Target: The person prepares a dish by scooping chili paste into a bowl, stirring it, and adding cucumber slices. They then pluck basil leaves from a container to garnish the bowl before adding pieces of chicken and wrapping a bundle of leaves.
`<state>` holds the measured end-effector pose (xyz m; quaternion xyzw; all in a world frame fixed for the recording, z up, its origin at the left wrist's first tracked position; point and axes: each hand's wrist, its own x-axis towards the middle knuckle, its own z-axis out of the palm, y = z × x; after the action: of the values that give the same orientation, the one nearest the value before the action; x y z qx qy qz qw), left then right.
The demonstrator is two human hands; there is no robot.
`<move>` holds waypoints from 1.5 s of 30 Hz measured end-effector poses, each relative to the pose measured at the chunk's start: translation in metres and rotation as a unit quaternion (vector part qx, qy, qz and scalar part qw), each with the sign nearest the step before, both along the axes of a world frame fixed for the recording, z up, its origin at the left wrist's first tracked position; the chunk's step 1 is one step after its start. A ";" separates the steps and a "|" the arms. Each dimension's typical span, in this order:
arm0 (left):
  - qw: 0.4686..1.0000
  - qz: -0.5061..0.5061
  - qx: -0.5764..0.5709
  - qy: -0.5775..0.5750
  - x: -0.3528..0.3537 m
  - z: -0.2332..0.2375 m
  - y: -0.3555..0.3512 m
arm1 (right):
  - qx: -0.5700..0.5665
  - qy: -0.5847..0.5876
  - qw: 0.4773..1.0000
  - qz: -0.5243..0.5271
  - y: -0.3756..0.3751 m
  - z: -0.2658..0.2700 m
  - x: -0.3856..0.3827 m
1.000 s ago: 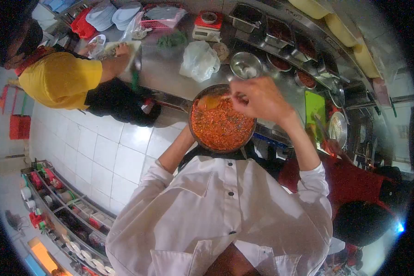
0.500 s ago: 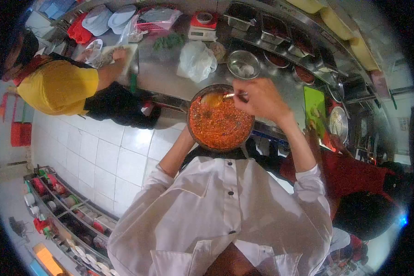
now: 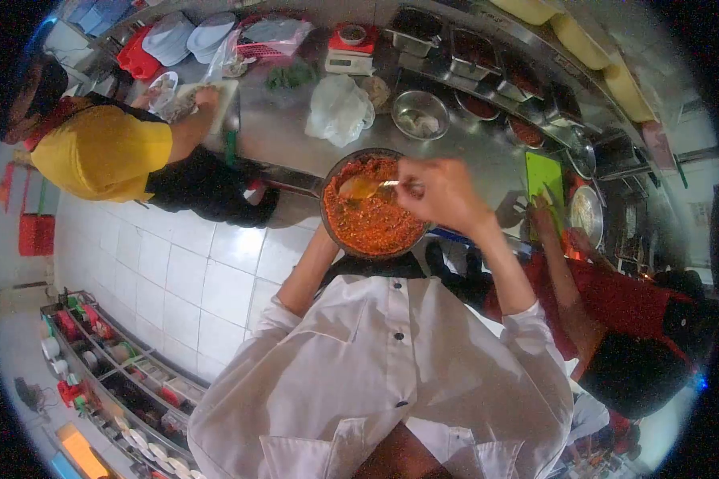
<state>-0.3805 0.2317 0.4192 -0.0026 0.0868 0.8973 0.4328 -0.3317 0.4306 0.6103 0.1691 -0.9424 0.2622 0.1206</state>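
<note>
A round metal bowl [image 3: 332, 171] full of a red-orange chopped chili mixture [image 3: 371, 222] is held in front of my chest, over the floor beside the steel counter [image 3: 287, 120]. My right hand [image 3: 442, 193] grips a metal spoon [image 3: 361, 188] whose bowl, coated orange, lies on the mixture at the far left side. My left arm [image 3: 305, 267] reaches up under the bowl; the hand itself is hidden beneath it.
A person in a yellow shirt [image 3: 104, 152] works at a cutting board on the left. A person in red [image 3: 607, 303] stands at my right by a green board [image 3: 546, 177]. On the counter: a white plastic bag [image 3: 339, 108], a steel bowl [image 3: 420, 115], a scale [image 3: 351, 48], sauce trays. Shelves stand at lower left.
The bowl and my right hand have shifted slightly left and down in view; the spoon has moved across the top of the mixture. The person in red has reached an arm toward the green board.
</note>
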 end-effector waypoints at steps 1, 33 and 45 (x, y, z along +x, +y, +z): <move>1.000 -0.004 -0.004 -0.021 -0.002 -0.003 0.000 | -0.008 0.000 1.000 0.009 -0.005 -0.007 -0.003; 0.996 -0.011 0.083 0.015 0.007 0.023 0.004 | -0.029 0.045 0.964 -0.262 -0.008 -0.059 0.028; 0.989 0.080 -0.071 0.101 0.007 0.029 0.006 | -0.076 0.021 0.941 -0.330 -0.024 -0.072 0.030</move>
<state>-0.3740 0.2377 0.4479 0.0501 0.1928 0.9161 0.3479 -0.3014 0.4066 0.5384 -0.1552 -0.9200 0.2744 0.2329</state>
